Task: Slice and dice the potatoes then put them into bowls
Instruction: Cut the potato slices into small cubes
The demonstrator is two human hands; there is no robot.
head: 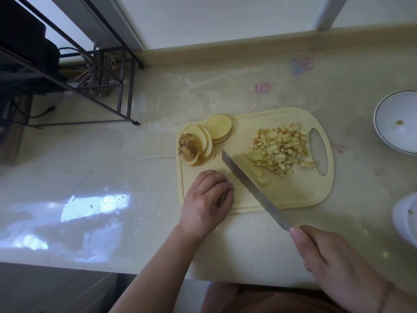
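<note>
Far left there's a dark metal rack (74,64) standing on the pale worktop (90,159), with some checkered cloth thing (97,75) tucked under it. Moving in, the yellow cutting board (291,197) sits mid-worktop with its handle hole toward the right. On its left end there's a fan of potato slices (203,141), with the browned end piece (187,147) leaning on the leftmost one and a couple of rounds stacked just behind.

The left hand (207,199) rests on the near-left corner of the board, fingers curled under; looks like something small is tucked beneath them, but I honestly can't tell what or whether it's gripped.

Next, the knife (250,184) runs diagonally over the board, tip near the slices. Right of the blade is the pile of diced potato (282,150), with a few loose bits beside the edge. The right hand (334,256) is wrapped around the knife handle, off the board's near edge.

Far right: a white bowl (397,123) with a speck inside, and a second white bowl (406,218) cut off by the frame.
</note>
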